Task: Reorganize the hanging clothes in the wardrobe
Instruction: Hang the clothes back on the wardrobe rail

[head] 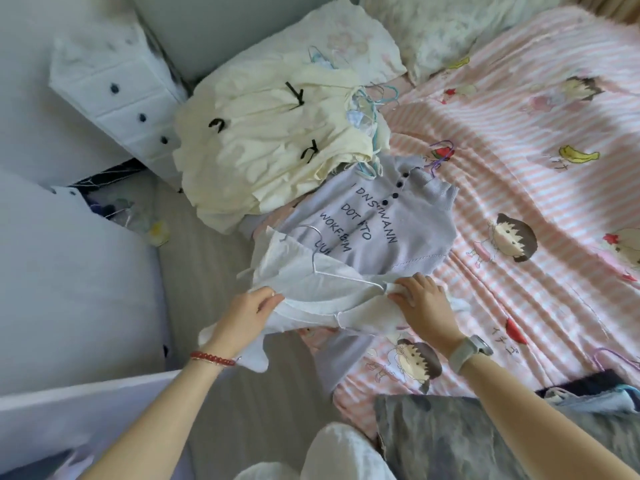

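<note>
A thin white garment (311, 299) on a wire hanger (313, 258) lies at the bed's near edge. My left hand (247, 313) grips its left side. My right hand (420, 303) holds its right shoulder, fingers curled into the cloth. Under it lies a lilac knit top (388, 223) with dark lettering and buttons, on a purple hanger (438, 157). Beyond that a pile of cream clothes with black bows (277, 143) rests on several pale blue hangers (367, 109).
The bed carries a pink striped cartoon sheet (519, 202) and pillows (433, 26) at its head. A white drawer unit (117, 95) stands at the left, with clutter on the floor (138, 216). Grey cloth (433, 434) and dark clothes (588, 386) lie at the bed's near right.
</note>
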Demonstrator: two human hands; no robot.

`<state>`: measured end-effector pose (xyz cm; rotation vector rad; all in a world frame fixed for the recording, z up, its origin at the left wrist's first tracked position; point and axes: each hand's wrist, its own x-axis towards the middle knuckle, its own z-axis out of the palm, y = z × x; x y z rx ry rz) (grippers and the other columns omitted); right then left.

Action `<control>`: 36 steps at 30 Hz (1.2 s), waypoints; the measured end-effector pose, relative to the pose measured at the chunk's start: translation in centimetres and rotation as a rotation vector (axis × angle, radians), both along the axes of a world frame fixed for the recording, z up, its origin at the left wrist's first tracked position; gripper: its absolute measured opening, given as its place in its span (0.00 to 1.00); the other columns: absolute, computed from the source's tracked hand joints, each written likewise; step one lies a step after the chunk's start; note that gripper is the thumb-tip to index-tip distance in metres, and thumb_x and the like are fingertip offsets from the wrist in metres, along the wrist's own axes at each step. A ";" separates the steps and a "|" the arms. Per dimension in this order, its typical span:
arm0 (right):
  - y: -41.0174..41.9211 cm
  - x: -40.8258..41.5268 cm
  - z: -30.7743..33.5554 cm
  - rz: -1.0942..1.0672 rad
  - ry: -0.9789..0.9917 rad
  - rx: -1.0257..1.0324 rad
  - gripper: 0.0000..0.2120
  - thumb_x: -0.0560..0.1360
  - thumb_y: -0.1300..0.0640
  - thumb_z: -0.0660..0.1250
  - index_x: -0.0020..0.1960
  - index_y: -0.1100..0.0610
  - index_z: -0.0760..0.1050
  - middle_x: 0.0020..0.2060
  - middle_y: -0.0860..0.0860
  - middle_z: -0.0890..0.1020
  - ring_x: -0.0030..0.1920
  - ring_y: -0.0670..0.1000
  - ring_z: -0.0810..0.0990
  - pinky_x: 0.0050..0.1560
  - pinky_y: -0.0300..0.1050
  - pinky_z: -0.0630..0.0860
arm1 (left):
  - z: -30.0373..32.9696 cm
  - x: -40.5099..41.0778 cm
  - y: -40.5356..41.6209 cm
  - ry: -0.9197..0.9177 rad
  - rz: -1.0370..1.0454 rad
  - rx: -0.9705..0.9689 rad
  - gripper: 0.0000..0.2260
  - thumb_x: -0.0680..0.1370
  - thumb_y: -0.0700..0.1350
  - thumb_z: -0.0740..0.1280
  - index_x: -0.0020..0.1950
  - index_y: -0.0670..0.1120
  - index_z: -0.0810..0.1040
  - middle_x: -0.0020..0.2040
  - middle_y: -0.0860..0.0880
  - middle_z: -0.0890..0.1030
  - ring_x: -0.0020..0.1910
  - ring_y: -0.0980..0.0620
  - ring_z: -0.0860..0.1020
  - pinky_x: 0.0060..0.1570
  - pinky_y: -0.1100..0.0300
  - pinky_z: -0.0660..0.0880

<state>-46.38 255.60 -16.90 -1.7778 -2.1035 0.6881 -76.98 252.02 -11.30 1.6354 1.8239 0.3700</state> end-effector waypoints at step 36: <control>-40.1 -54.7 23.5 1.719 0.467 0.410 0.10 0.76 0.52 0.63 0.50 0.56 0.80 0.33 0.56 0.83 0.33 0.59 0.80 0.34 0.45 0.72 | 18.2 -24.8 -66.2 0.875 1.781 0.562 0.09 0.79 0.42 0.63 0.49 0.39 0.80 0.46 0.38 0.82 0.45 0.37 0.78 0.54 0.43 0.70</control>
